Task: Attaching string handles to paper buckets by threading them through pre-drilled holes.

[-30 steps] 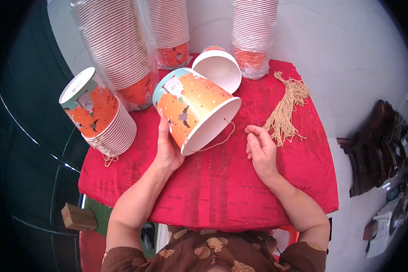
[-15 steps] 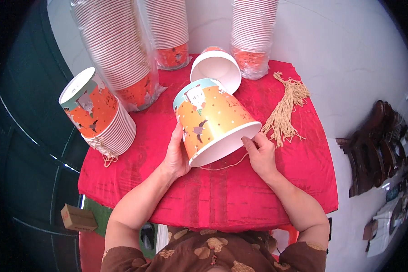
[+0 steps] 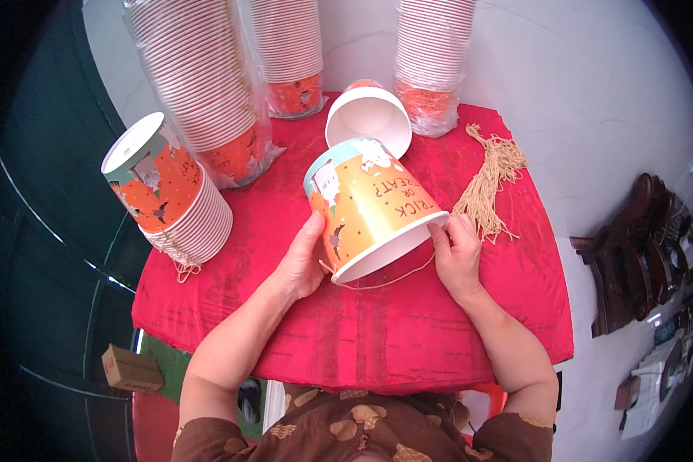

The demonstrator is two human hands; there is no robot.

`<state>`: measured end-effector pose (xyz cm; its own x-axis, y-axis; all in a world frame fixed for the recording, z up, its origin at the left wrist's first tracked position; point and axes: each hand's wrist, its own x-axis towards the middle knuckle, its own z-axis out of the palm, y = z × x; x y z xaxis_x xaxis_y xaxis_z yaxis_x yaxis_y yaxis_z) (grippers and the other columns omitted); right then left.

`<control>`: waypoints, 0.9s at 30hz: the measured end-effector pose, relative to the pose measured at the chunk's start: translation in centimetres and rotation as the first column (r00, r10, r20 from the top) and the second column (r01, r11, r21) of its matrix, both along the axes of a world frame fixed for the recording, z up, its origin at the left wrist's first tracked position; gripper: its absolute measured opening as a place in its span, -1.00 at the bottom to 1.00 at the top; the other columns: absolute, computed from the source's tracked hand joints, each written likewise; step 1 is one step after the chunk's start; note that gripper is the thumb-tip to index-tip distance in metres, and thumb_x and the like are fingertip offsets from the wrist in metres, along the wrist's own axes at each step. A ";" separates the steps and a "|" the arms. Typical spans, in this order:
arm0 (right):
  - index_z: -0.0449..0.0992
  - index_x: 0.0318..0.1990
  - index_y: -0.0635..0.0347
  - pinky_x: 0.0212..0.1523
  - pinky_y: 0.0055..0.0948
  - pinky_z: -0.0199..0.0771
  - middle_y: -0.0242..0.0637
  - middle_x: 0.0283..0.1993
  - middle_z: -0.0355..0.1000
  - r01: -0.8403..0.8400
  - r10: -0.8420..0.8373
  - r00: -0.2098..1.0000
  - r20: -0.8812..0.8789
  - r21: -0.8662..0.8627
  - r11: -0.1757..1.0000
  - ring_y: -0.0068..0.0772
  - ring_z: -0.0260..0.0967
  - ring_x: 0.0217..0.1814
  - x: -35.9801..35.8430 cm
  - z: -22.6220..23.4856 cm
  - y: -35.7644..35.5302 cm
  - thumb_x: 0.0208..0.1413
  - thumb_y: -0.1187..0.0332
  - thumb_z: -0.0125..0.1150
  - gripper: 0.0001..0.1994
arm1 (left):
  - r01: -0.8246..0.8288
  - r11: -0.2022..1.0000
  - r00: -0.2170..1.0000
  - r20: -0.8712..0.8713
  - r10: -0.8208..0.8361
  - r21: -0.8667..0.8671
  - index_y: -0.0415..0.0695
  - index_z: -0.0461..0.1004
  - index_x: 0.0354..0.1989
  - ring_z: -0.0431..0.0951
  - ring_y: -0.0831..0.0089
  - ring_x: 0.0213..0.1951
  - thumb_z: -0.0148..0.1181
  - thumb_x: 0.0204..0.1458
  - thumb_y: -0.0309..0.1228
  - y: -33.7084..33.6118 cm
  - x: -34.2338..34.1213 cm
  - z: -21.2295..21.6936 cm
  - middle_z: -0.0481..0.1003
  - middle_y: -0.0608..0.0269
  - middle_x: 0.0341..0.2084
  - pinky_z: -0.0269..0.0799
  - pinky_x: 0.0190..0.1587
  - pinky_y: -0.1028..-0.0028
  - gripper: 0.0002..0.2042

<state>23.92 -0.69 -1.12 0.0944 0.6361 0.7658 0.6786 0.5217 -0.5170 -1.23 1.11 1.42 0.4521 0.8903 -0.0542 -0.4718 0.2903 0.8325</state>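
Tilted over the table is an orange paper bucket (image 3: 366, 204) with a teal band, cartoon figures and dark lettering, its white-rimmed mouth turned down toward me. My left hand (image 3: 304, 258) grips its left side, thumb on the printed wall, the other fingers mostly hidden. At the right end of the rim my right hand (image 3: 456, 250) pinches the edge between thumb and fingers. A thin tan cord (image 3: 385, 284) comes out near the rim's left side and sags below the mouth to my right hand. Its end there is hidden by the fingers.
A second bucket (image 3: 381, 123) lies on its side behind. A bundle of tan cords (image 3: 489, 185) is at right. Nested buckets (image 3: 196, 231) stand at left, with tall plastic-wrapped stacks (image 3: 196, 85) at the back. A red cloth (image 3: 285, 346) covers the table.
The bucket has turned in my hands, bringing the lettering into view, and shifted slightly right. My right hand has moved right and up along with the rim. More cord shows at the left.
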 end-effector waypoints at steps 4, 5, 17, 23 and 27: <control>0.38 -0.47 0.29 -0.40 -0.23 0.24 -0.17 -0.52 0.27 -0.027 0.026 0.999 0.033 0.031 0.999 -0.14 0.24 -0.44 -0.1 0.3 -0.1 0.07 0.47 0.26 -0.82 | 0.020 0.999 0.995 -0.098 -0.015 0.042 -0.03 0.10 0.37 0.32 0.28 0.27 -0.03 0.07 0.31 0.2 -0.2 -0.2 0.30 0.15 0.26 0.29 0.28 0.18 -0.18; 0.38 -0.47 0.29 -0.40 -0.23 0.24 -0.17 -0.52 0.27 -0.027 0.026 0.999 0.032 0.031 0.999 -0.14 0.24 -0.44 -0.1 0.3 -0.1 0.07 0.47 0.26 -0.82 | 0.014 1.000 0.999 -0.034 -0.014 -0.016 -0.04 0.12 0.36 0.33 0.31 0.26 0.03 0.07 0.27 0.1 -0.3 0.0 0.32 0.16 0.24 0.30 0.27 0.21 -0.19; 0.35 -0.41 0.31 -0.41 -0.35 0.24 -0.22 -0.48 0.27 -0.235 0.243 0.969 -0.047 0.128 0.963 -0.28 0.21 -0.44 0.2 0.5 -0.3 0.25 0.33 0.14 -0.75 | 0.035 0.982 0.998 0.064 -0.023 -0.188 0.01 0.22 0.32 0.37 0.31 0.22 -0.04 0.03 0.38 0.7 -0.6 0.2 0.35 0.20 0.21 0.34 0.21 0.23 -0.17; 0.43 -0.13 0.40 -0.05 -0.38 0.39 -0.13 -0.16 0.39 -0.215 0.214 0.965 -0.153 0.015 0.977 -0.24 0.40 -0.10 0.5 0.2 -0.1 0.32 0.36 -0.04 -0.77 | -0.067 0.988 0.993 0.083 0.079 -0.141 0.01 0.18 0.34 0.36 0.33 0.22 -0.05 0.04 0.37 0.2 0.0 0.9 0.34 0.21 0.22 0.34 0.23 0.23 -0.17; 0.43 -0.14 0.39 -0.09 -0.39 0.39 -0.15 -0.17 0.39 -0.137 0.143 0.986 -0.080 0.079 0.987 -0.27 0.38 -0.14 0.1 0.7 -0.2 0.28 0.40 0.03 -0.81 | -0.070 0.987 0.995 0.065 0.080 -0.143 0.01 0.16 0.35 0.36 0.34 0.23 -0.03 0.03 0.37 0.1 0.0 1.2 0.33 0.22 0.23 0.34 0.23 0.23 -0.16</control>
